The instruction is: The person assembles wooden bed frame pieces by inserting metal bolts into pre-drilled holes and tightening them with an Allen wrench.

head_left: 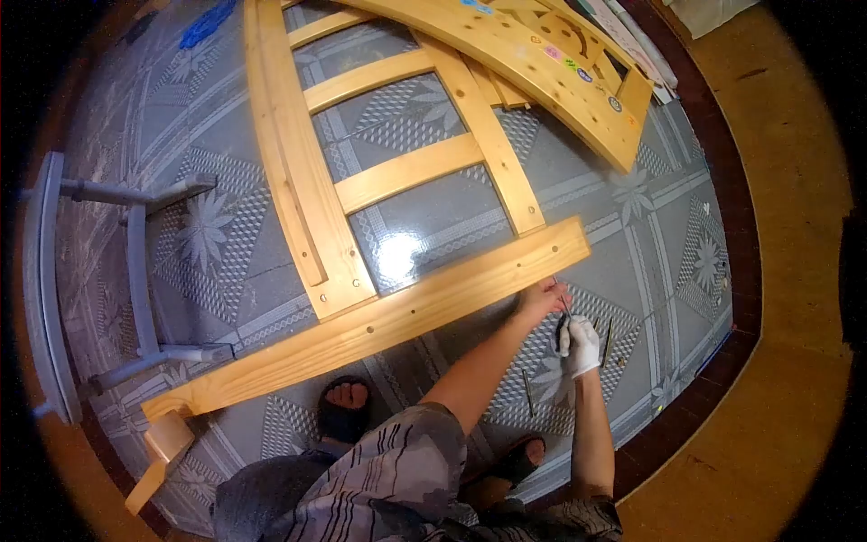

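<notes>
My bare left hand (pixel 542 300) is closed just below the right end of a long pale wooden beam (pixel 397 312). Its fingertips pinch something too small to name, close to the tip of a thin metal tool (pixel 566 309). A white glove covers my right hand (pixel 581 346), which is shut on that tool; its exact kind is unclear. Beside the glove, a slim dark rod (pixel 607 341) lies on the floor, and another thin rod (pixel 527 393) lies nearer my feet. The beam sits against the end of a slatted wooden frame (pixel 411 172).
A curved wooden panel with stickers (pixel 542 63) overlaps the frame at the back. On the left stands a grey stool or chair (pixel 135 271). A blue bundle (pixel 206 23) lies at the far left. A wooden piece (pixel 167 447) sits at the beam's left end, on patterned flooring (pixel 668 271).
</notes>
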A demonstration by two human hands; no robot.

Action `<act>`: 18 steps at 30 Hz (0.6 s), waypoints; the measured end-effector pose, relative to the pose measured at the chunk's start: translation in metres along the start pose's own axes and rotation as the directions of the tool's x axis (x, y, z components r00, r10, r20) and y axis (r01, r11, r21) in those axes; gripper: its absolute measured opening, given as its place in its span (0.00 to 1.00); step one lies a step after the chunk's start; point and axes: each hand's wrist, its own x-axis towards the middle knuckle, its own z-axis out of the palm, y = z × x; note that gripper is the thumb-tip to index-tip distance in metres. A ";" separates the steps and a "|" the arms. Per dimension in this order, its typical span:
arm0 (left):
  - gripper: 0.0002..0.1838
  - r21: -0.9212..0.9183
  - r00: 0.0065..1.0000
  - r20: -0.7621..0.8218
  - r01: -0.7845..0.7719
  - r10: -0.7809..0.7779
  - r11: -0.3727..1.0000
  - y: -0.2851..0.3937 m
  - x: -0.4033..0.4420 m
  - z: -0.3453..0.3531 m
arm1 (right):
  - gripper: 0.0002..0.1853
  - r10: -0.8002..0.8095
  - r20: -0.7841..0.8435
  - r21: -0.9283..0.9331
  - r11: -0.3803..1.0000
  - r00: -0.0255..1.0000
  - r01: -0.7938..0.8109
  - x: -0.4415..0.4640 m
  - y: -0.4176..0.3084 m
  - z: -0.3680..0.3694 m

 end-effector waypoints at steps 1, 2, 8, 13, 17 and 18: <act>0.09 0.000 1.000 0.001 0.001 -0.001 1.000 -0.002 0.002 0.000 | 0.06 -0.050 -0.038 -0.146 0.988 0.998 0.044 0.000 -0.001 0.000; 0.09 0.010 1.000 0.011 -0.029 0.029 1.000 -0.005 0.003 -0.001 | 0.04 -0.083 -0.085 -0.265 0.963 0.993 0.058 0.009 0.015 -0.018; 0.09 0.101 0.994 0.008 -0.107 0.107 0.989 0.001 -0.002 0.001 | 0.07 -0.677 0.188 -0.947 0.066 0.711 0.313 -0.012 0.011 0.020; 0.07 -0.003 0.998 -0.004 -0.056 0.056 0.998 -0.002 -0.002 0.003 | 0.11 -0.200 -0.071 -0.634 0.765 0.977 0.110 -0.010 0.019 0.013; 0.07 -0.046 0.999 -0.012 -0.038 0.037 0.998 -0.001 -0.002 0.002 | 0.17 0.149 0.090 0.052 0.987 0.985 -0.154 -0.017 0.009 0.007; 0.07 -0.030 0.999 -0.005 -0.046 0.046 0.998 0.000 -0.003 0.002 | 0.18 0.217 0.276 0.333 0.892 0.937 -0.305 -0.020 0.000 0.012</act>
